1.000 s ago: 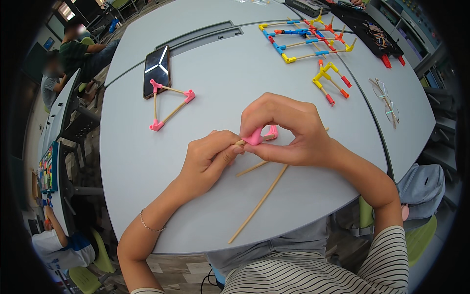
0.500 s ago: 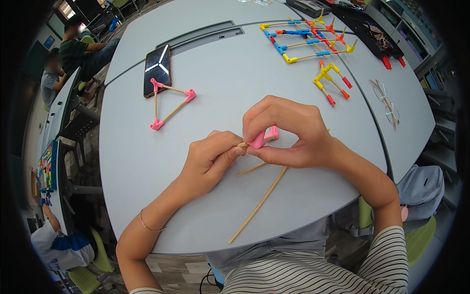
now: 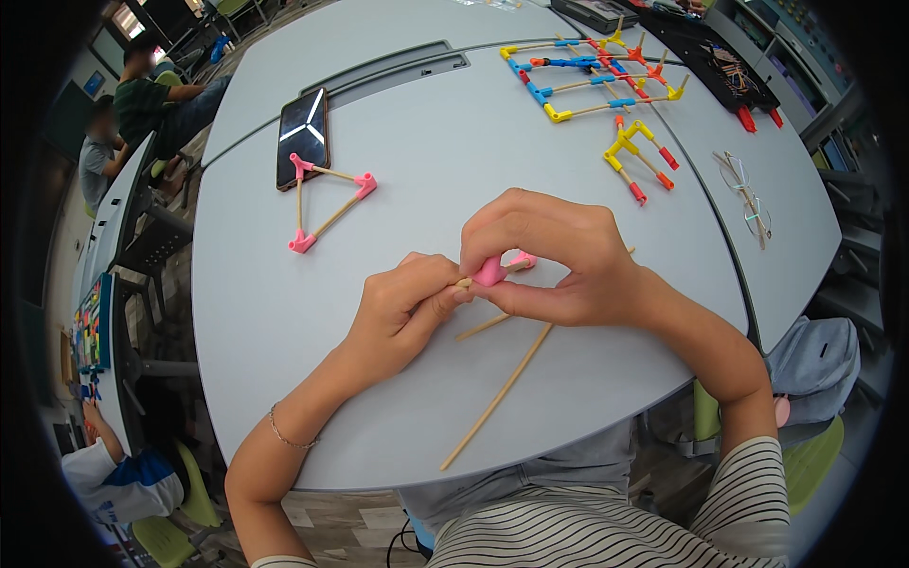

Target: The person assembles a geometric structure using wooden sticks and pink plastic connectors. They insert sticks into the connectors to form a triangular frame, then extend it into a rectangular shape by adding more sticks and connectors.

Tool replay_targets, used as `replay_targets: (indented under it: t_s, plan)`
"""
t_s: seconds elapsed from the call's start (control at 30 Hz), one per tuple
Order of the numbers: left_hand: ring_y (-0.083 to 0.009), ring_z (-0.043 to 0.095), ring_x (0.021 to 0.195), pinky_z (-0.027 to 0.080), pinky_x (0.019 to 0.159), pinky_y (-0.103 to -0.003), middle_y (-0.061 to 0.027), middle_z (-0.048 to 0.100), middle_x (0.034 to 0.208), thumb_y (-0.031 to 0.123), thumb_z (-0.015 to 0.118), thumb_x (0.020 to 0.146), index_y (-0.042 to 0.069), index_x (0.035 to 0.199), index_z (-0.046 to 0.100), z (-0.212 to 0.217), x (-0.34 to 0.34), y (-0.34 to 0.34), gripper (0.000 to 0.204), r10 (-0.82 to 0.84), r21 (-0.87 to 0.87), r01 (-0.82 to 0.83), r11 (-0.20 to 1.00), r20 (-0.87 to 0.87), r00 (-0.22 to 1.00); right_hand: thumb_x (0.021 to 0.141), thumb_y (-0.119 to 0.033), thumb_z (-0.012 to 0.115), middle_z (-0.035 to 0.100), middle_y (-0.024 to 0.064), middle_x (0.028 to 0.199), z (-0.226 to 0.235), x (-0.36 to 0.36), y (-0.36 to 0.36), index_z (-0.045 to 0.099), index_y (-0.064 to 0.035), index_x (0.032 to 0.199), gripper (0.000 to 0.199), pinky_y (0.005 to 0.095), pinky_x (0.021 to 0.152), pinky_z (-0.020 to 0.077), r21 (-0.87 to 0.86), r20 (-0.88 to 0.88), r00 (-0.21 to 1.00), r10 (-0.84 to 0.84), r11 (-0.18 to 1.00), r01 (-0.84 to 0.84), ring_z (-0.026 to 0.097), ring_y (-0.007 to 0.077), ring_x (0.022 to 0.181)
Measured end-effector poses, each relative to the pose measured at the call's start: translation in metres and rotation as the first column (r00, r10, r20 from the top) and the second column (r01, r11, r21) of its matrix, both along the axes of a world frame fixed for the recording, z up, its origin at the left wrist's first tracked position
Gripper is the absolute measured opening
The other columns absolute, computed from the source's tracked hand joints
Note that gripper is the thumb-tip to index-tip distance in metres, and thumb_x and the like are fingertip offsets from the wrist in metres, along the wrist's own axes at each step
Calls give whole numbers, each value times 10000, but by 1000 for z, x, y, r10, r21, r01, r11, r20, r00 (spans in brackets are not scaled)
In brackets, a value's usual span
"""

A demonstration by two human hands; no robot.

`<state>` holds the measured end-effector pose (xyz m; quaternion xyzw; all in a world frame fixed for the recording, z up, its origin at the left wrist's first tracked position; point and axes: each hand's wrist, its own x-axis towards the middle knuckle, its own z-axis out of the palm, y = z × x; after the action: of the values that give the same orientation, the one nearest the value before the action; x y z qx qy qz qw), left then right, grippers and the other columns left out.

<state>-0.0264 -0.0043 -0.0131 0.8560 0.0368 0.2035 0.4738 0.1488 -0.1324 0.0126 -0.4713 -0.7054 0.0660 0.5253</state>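
Between thumb and fingers my right hand (image 3: pixel 559 260) pinches a pink connector (image 3: pixel 489 272). My left hand (image 3: pixel 402 308) is closed on the end of a wooden stick (image 3: pixel 462 283), whose tip meets the connector. From the connector's other side runs another stick to a second pink connector (image 3: pixel 524 259), seen through the ring of my right fingers. Under my hands a long loose stick (image 3: pixel 497 398) lies slanting across the white table, with a shorter stick end (image 3: pixel 483 328) beside it. A triangle of sticks and pink connectors (image 3: pixel 365 186) lies to the left, one corner over a phone.
The black phone (image 3: pixel 290 128) rests at the far left of the table (image 3: pixel 256 312). A multicoloured stick frame (image 3: pixel 561 115) and a smaller yellow-red piece (image 3: pixel 625 144) lie farther right. Glasses (image 3: pixel 748 204) and a black tool case (image 3: pixel 710 76) sit on the right. People sit at the left.
Both hands keep their hold. My right hand and the pink connector have shifted slightly left, toward my left hand. The rest of the table looks the same.
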Motion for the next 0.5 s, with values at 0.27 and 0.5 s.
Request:
replay_targets:
  t_s: [0.27,0.5]
  plan:
    - [-156,513,623,444,708,-290,-38,575,669,110,600,966,25,926,673,-1,0,0,119,16,-67,-19,998,-48,999,688,54,771,669,78,890,0,2,0,672,-34,895,246,259,670,533,22,2,1000,-9,1000,9,662,167,803]
    - [-143,510,607,441,717,-285,-33,576,665,120,590,977,25,907,667,1,1,1,141,1,-54,-2,999,-27,1000,703,42,778,671,84,896,0,3,0,671,-35,893,232,260,673,531,28,0,1000,7,1000,-7,659,170,800]
